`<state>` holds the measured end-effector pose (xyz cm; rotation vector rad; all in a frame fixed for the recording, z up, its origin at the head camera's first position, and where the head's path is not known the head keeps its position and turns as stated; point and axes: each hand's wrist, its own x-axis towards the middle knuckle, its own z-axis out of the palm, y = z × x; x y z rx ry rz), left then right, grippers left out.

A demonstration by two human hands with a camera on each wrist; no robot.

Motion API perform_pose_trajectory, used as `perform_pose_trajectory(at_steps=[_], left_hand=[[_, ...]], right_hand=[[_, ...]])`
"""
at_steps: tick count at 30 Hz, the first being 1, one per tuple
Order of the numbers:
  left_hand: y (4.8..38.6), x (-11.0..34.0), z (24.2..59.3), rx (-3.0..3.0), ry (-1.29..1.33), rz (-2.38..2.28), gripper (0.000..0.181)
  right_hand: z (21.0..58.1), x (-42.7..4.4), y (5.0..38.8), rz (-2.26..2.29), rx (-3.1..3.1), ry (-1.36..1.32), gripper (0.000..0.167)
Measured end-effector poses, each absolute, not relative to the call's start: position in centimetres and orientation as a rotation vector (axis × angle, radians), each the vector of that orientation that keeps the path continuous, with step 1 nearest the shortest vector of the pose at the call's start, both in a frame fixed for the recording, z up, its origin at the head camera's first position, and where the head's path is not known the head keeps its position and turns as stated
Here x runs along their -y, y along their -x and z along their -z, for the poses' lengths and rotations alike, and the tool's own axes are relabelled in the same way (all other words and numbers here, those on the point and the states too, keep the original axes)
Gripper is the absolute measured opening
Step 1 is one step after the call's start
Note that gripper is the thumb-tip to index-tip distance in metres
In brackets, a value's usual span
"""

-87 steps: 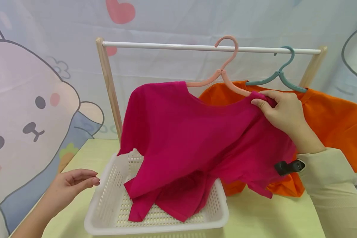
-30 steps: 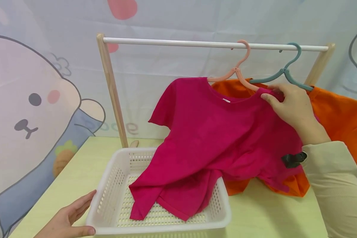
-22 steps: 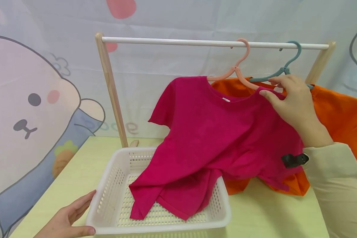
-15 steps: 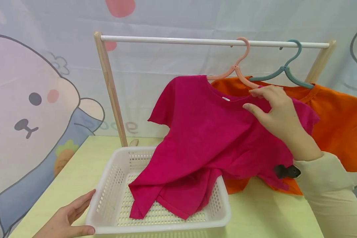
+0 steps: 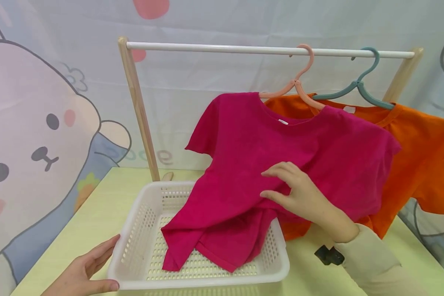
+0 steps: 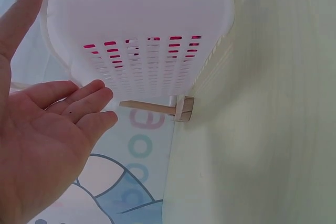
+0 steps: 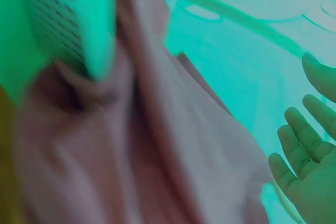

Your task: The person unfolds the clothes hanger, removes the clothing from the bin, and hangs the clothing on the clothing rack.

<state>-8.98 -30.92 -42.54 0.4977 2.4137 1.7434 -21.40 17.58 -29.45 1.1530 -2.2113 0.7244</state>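
A magenta T-shirt [image 5: 251, 156] hangs from a pink hanger [image 5: 295, 82], which is hooked on the white rail. Its lower part drapes into a white perforated basket [image 5: 199, 283]. My right hand [image 5: 303, 195] is in front of the shirt's lower middle with relaxed, parted fingers and holds nothing; the right wrist view, tinted green, shows the spread fingers [image 7: 299, 150] beside the cloth. My left hand [image 5: 82, 269] touches the basket's left rim with its fingertips and thumb. In the left wrist view the palm [image 6: 42, 145] faces the basket wall, fingers mostly straight.
An orange T-shirt [image 5: 425, 160] hangs on a teal hanger [image 5: 355, 84] to the right, partly behind the magenta one. The rack has a white rail [image 5: 207, 48] and wooden posts [image 5: 138, 107]. It stands on a pale yellow table [image 5: 96, 209] before a printed cloth backdrop [image 5: 207, 24].
The pink hanger, with the magenta shirt, has shifted right along the rail. My right hand has let go of the shirt's shoulder and dropped down-left. My left hand has come to the basket rim.
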Motion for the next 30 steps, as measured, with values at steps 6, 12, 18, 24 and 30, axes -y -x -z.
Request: perform_pose_trajectory(at_steps=[6, 12, 18, 24, 30], left_hand=[[9.0, 30.8, 42.5, -2.428, -0.538, -1.752, 0.082], [9.1, 30.6, 42.2, -2.459, -0.624, -1.761, 0.082], [9.0, 30.6, 42.2, -2.445, -0.631, -1.777, 0.083], [8.9, 30.7, 42.3, -2.427, -0.529, -1.756, 0.083], [8.9, 30.7, 42.4, -2.428, -0.572, -1.761, 0.082]], right_hand=[[33.4, -17.3, 21.4, -0.728, 2.385, -1.159, 0.042], [35.7, -17.6, 21.8, -0.69, 2.524, -1.083, 0.045], [36.9, -17.7, 22.5, -0.634, 2.598, -0.992, 0.044], [37.4, -17.5, 22.9, -0.604, 2.64, -0.953, 0.041], [37.2, -17.3, 23.1, -0.614, 2.685, -0.925, 0.033]])
